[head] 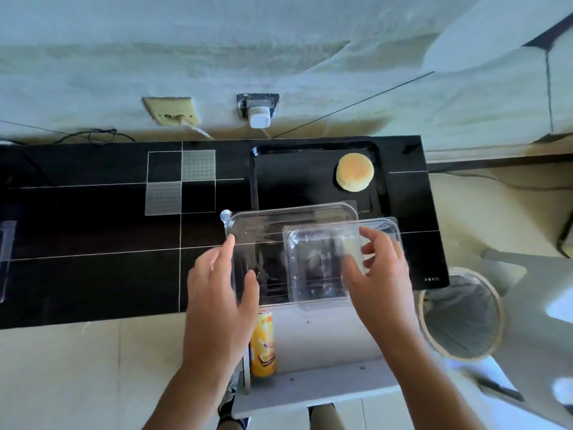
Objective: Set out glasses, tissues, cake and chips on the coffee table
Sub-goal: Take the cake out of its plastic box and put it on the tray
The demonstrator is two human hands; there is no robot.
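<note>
The chips can (263, 344) has its top hidden behind the left hand (218, 308). At nine o'clock, a clear item (6, 259) on the tabletop (93, 274) is cut off by the edge. Print on the can is blurred.

You get soft, cool daylight with faint shadows. The glossy black table (93, 274) shows glare near its far right corner. Straight lines bow toward the edges, and the right edge blurs.
</note>
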